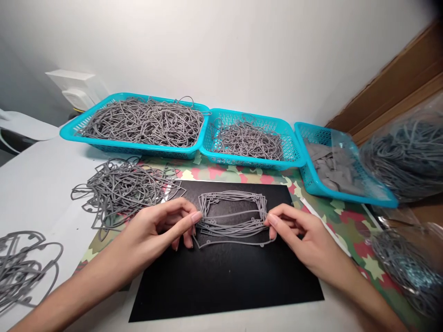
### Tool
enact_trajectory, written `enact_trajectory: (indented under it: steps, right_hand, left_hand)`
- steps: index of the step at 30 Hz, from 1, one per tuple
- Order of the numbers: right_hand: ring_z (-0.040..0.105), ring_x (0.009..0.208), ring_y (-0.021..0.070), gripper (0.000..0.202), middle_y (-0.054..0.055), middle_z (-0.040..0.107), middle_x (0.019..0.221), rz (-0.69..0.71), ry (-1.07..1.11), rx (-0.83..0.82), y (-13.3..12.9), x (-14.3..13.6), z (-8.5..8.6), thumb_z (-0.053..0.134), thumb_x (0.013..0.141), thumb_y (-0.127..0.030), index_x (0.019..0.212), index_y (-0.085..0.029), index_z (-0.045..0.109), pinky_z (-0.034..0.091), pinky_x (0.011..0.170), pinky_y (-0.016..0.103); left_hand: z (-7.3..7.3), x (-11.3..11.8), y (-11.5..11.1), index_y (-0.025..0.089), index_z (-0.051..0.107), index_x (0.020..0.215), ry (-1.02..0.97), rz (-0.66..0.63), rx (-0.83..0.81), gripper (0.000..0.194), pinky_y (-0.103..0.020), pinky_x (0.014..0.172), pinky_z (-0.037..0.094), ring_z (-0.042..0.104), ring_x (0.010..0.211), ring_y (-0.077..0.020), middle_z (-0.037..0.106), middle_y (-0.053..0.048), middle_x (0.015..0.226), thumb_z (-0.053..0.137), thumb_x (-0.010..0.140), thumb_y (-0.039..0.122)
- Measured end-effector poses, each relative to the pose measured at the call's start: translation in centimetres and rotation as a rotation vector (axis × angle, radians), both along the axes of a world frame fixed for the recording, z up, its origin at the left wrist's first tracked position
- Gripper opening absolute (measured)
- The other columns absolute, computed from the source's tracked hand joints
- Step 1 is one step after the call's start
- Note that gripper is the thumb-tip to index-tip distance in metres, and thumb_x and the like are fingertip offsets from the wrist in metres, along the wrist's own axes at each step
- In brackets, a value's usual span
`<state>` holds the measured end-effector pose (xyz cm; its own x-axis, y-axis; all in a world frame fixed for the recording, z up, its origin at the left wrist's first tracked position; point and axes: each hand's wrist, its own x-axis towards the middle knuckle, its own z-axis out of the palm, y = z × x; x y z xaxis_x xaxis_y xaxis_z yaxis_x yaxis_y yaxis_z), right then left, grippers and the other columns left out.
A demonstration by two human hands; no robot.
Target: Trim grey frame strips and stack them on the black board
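Two bare hands work above a black mat (221, 286), and through the head camera I watch them hold one thin grey gasket (238, 243) stretched between them. The left hand (166, 221) has thumb and forefinger pinched on one side, its other fingers curled loosely below; the right hand (301, 228) nips the opposite side likewise. The gasket spans the stacked gaskets (228, 228) on the mat; whether it touches them I cannot tell. I judge it rubbery: very light, limp, springy enough to bow, hard to break but easy to twist or snag, as the tangled heap (128, 189) beyond the left forearm suggests. I would grip near the corners, to keep the frame spread, press lightly, and avoid tugging the small round tabs (262, 245), probably its weakest spots.
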<state>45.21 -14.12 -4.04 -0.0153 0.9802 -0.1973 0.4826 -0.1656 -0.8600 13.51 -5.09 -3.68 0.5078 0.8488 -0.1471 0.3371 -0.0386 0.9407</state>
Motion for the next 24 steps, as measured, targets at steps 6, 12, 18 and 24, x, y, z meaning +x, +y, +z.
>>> enact_trajectory:
  steps: [6,12,18,24]
  right_hand:
    - [0.067,0.090,0.0197,0.051,0.004,0.073,0.092,0.031,0.013,0.016,0.01,-0.31,0.43,0.053,0.120,-0.061,0.089,-0.025,0.073,0.057,0.077,0.027]
    - [0.071,0.089,0.0197,0.047,0.003,0.075,0.093,-0.009,0.021,0.027,0.08,-0.35,0.33,0.058,0.117,-0.062,0.092,-0.026,0.075,0.057,0.074,0.025]
    - [0.067,0.079,0.0188,0.046,0.005,0.079,0.098,-0.069,0.013,0.043,0.21,0.07,-0.19,0.064,0.113,-0.067,0.100,-0.025,0.080,0.049,0.063,0.027]
    - [0.051,0.065,0.0154,0.046,0.004,0.079,0.098,-0.065,-0.013,0.052,0.09,0.11,-0.16,0.063,0.113,-0.067,0.104,-0.026,0.081,0.040,0.056,0.029]
  left_hand:
    - [-0.24,-0.07,-0.18,0.023,0.078,0.089,-0.012,-0.028,-0.015,0.036,-0.021,0.053,0.057,0.070,0.056,-0.0164,0.079,-0.002,0.066,0.072,0.106,0.055]
    - [-0.42,-0.16,-0.17,0.024,0.076,0.087,0.027,-0.035,-0.011,0.037,-0.021,0.054,0.056,0.069,0.057,-0.0163,0.078,-0.001,0.065,0.071,0.106,0.055]
    - [-0.53,-0.22,-0.26,0.025,0.076,0.091,0.076,-0.023,0.077,0.035,-0.023,0.055,0.052,0.067,0.058,-0.0166,0.074,0.001,0.065,0.069,0.107,0.055]
    - [-0.76,-0.58,-0.60,0.026,0.078,0.097,0.092,0.019,0.322,0.027,-0.027,0.067,0.052,0.069,0.075,-0.0194,0.076,0.000,0.085,0.068,0.110,0.048]
